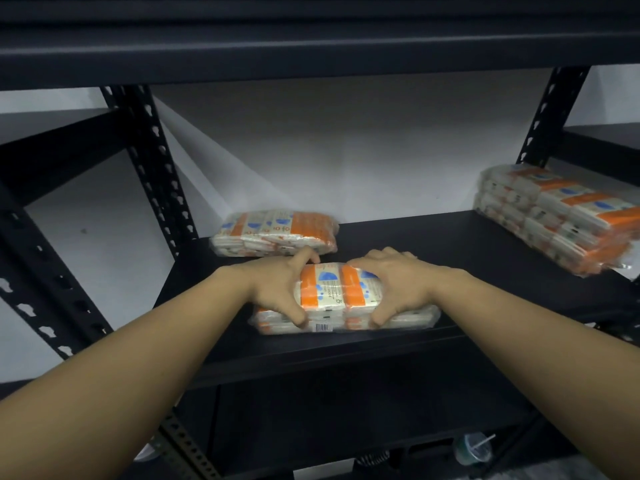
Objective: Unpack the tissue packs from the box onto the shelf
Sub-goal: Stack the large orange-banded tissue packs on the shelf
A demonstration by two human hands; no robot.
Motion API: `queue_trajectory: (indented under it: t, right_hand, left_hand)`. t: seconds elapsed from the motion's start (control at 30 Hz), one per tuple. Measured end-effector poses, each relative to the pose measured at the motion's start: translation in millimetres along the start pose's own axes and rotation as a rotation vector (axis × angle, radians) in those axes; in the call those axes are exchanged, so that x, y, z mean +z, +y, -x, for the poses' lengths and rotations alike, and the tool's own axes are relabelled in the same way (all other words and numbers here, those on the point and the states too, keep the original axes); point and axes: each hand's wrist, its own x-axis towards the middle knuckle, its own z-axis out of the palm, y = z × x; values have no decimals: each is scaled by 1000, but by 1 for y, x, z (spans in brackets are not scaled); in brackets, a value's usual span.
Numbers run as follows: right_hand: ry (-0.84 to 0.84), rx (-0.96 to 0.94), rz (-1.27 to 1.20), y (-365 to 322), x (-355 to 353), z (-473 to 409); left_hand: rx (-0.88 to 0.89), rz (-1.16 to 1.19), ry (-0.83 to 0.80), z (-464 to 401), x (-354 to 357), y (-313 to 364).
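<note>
An orange-and-white tissue pack (337,289) lies near the front edge of the black shelf (450,244), with a barcode facing me. My left hand (280,287) grips its left end and my right hand (398,287) grips its right end, thumbs at the front, fingers over the back. A second tissue pack (277,232) lies flat behind it at the shelf's back left. A stack of tissue packs (557,216) stands at the far right of the shelf. The box is out of view.
Black perforated uprights (156,161) frame the shelf left and right. Another shelf board (311,46) hangs close overhead. A white wall lies behind. Below, on the floor, stands a plastic cup with a straw (474,448).
</note>
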Motion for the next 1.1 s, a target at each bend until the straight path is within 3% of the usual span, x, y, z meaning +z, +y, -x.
queue_trajectory:
  t: [0.1, 0.27, 0.4, 0.6, 0.77, 0.93, 1.1]
  right_hand:
    - [35, 30, -12, 6, 3, 8]
    - [259, 130, -132, 9, 20, 29]
    - [328, 182, -285, 7, 46, 38]
    - [482, 210, -566, 7, 65, 48]
    - [523, 150, -494, 20, 70, 63]
    - [473, 118, -430, 26, 51, 69]
    - [231, -6, -322, 0, 7, 39]
  left_hand:
    - [12, -11, 87, 8, 3, -7]
    - [80, -8, 373, 29, 29, -18]
    - [-48, 24, 376, 33, 53, -23]
    - [-70, 233, 478, 33, 66, -25]
    - [-13, 180, 594, 43, 75, -39]
    - [-21, 218, 618, 53, 78, -48]
    - [61, 91, 612, 46, 65, -39]
